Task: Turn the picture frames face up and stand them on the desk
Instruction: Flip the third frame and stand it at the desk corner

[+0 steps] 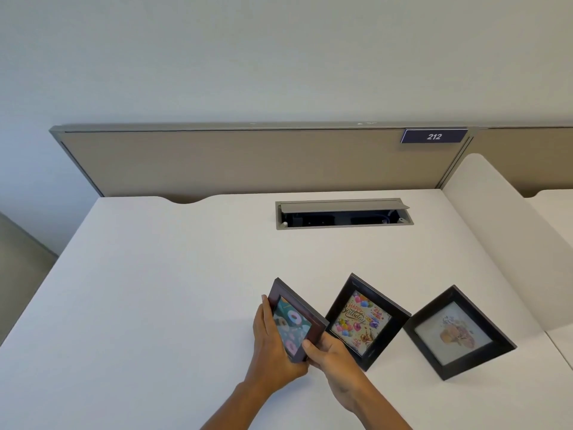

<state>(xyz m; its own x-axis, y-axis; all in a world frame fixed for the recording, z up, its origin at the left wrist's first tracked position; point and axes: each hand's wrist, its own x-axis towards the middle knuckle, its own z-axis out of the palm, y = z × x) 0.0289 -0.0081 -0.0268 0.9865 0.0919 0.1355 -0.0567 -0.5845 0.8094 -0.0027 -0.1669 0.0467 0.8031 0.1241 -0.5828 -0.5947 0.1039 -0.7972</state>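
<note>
Three dark picture frames stand tilted in a row on the white desk [155,290]. The left frame [294,321] shows a donut picture and is held by both hands. My left hand [273,346] grips its left edge, fingers behind it. My right hand [331,358] pinches its lower right corner, thumb on the front. The middle frame [366,321] shows a birthday picture with balloons and stands free. The right frame [459,333] shows a pale drawing and stands free too. All three pictures face me.
An open cable hatch [344,214] is set into the desk behind the frames. A beige partition [232,159] with a "212" sign [434,136] runs along the back. A white side divider [502,228] rises at the right edge.
</note>
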